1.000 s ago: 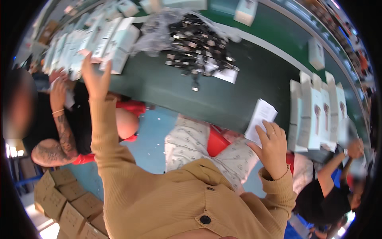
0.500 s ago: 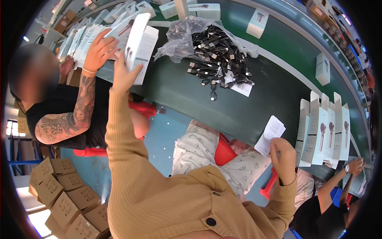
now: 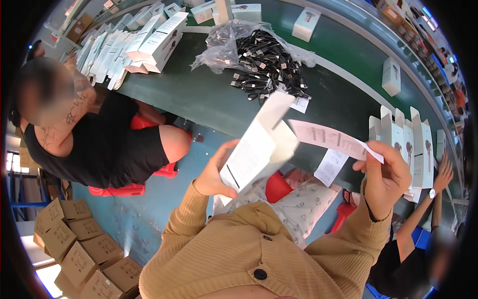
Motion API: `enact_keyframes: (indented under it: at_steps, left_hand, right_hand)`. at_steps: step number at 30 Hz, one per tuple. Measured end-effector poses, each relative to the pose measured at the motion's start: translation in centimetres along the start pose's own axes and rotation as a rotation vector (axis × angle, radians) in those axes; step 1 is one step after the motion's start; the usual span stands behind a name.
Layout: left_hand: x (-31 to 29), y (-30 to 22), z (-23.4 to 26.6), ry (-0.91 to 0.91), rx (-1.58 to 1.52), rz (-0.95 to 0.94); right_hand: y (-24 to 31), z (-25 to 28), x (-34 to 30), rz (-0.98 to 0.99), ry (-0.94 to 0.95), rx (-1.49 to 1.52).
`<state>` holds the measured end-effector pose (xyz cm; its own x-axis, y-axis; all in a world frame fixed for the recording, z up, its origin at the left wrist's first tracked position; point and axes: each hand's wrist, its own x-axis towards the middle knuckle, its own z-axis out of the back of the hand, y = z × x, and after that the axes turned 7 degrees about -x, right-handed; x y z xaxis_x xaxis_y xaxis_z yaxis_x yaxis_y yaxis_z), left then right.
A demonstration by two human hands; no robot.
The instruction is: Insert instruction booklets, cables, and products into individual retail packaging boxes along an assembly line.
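Note:
In front of my chest, my left hand (image 3: 215, 173) grips a white carton (image 3: 249, 157) from its lower left, tilted with its flaps standing open at the upper right. My right hand (image 3: 386, 177) pinches the right end of a folded paper leaflet (image 3: 323, 135). The leaflet's far end reaches the carton's open mouth; whether it is inside I cannot tell. Below it, another printed leaflet (image 3: 330, 167) lies at the table's near edge. Behind the carton is a heap of black USB cables (image 3: 274, 60), partly covered by a clear plastic bag (image 3: 221, 42).
Several open cartons (image 3: 422, 152) stand at the right; more cartons (image 3: 158, 42) are lined up far left. Single boxes (image 3: 306, 24) sit on the green belt (image 3: 348, 60) beyond. Co-workers sit at left (image 3: 99, 144) and right (image 3: 406, 259). Brown boxes (image 3: 82, 259) are piled lower left.
My left hand has come back from the far left with the carton, which is now before me. My right hand has lifted a leaflet toward it. The left co-worker's arm has drawn back.

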<state>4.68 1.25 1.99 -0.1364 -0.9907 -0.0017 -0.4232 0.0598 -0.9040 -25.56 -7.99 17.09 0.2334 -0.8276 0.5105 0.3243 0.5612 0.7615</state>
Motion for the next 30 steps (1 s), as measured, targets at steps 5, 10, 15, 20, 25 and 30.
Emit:
enact_keyframes:
  at_steps: [5,10,15,20,25,30]
  left_hand:
    - [-0.3,0.5,0.0,0.124,0.002,0.048]
    - [-0.6,0.6,-0.8,0.259,-0.107,0.113]
    - [-1.3,3.2,-1.0,0.263,-0.278,0.176]
    - [-3.0,4.5,-0.6,0.346,-0.449,0.290]
    - [-4.0,2.3,0.0,0.036,-0.295,0.396]
    - [-2.5,2.5,-0.6,-0.148,0.129,0.042]
  right_hand:
    - [1.4,-0.5,2.6,0.092,0.232,-0.085]
    - [1.4,-2.7,3.2,0.137,0.477,-0.155]
    - [0.2,-6.8,2.0,0.264,0.677,-0.067]
    - [-0.5,-9.0,4.3,0.092,0.612,-0.087]
    - [-9.5,-12.4,7.6,0.114,0.192,-0.765]
    - [-13.0,-14.3,8.5,0.065,0.253,-0.776]
